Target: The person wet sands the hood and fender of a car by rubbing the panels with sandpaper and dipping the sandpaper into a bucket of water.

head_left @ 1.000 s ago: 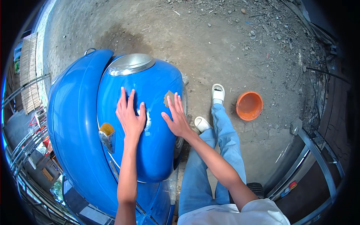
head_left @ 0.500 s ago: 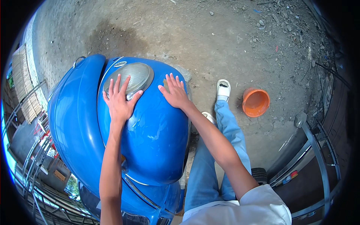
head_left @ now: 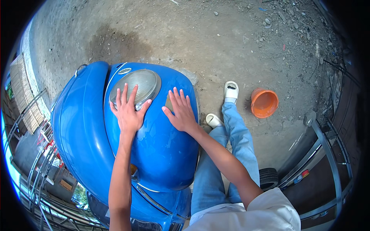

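A rounded blue car fender (head_left: pixel 163 154) with a ribbed round headlight (head_left: pixel 144 82) lies before me. My left hand (head_left: pixel 129 115) is open on it, fingers spread over the headlight's near edge and palm on the blue paint. To its right, my right hand (head_left: pixel 181 115) lies flat on the fender, fingers stretched out. A small tan piece (head_left: pixel 169 103) shows beside and partly under its fingers; its kind I cannot make out. Wet-looking streaks mark the paint between and below the hands.
An orange bucket (head_left: pixel 264 103) stands on the dirt ground to the right of my feet in white shoes (head_left: pixel 231 91). A tire (head_left: pixel 268 178) and a metal frame (head_left: pixel 327 154) are at the right. Metal railings (head_left: pixel 38 173) run along the left.
The whole view has shifted a little. Against the headlight, my right hand and the tan piece have slid slightly toward me; my left hand stays by the headlight's edge.
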A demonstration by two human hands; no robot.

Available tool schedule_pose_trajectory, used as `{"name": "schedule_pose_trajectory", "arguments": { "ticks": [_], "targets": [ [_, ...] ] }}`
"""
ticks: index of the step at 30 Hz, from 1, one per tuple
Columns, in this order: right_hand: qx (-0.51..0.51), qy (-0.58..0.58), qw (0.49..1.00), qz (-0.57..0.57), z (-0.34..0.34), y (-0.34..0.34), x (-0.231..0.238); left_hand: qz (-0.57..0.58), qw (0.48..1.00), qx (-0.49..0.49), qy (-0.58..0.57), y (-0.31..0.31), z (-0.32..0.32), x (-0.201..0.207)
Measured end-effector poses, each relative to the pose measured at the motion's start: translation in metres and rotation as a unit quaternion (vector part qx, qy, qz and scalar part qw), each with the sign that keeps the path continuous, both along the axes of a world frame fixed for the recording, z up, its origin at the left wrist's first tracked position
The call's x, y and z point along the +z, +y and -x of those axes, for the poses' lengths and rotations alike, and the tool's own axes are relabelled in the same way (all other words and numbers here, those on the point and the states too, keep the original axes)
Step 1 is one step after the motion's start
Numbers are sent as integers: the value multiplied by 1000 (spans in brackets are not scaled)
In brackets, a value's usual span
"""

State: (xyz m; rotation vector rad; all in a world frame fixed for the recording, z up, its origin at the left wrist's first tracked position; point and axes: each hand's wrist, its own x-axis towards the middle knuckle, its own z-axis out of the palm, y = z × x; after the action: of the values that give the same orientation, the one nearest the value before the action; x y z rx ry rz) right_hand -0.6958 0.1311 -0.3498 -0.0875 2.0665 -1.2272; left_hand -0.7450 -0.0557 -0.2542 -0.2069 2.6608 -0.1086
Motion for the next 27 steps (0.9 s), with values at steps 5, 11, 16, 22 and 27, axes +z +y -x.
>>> {"name": "schedule_pose_trajectory", "arguments": {
  "ticks": [5,11,16,22,27],
  "targets": [
    [17,-181,983,-20,81,-2,-109,-8,1000,1,3,16,12,-3],
    [23,-69,997,15,33,-17,-55,5,1000,0,4,3,-1,-5],
    [45,91,995,25,-18,-8,31,-5,1000,4,7,-2,-2,-1],
    [18,-129,991,-23,74,-10,-84,-14,1000,-6,12,12,10,-4],
    [18,-125,991,-37,63,-21,-93,-20,1000,-5,5,7,5,-7]
  ]
}}
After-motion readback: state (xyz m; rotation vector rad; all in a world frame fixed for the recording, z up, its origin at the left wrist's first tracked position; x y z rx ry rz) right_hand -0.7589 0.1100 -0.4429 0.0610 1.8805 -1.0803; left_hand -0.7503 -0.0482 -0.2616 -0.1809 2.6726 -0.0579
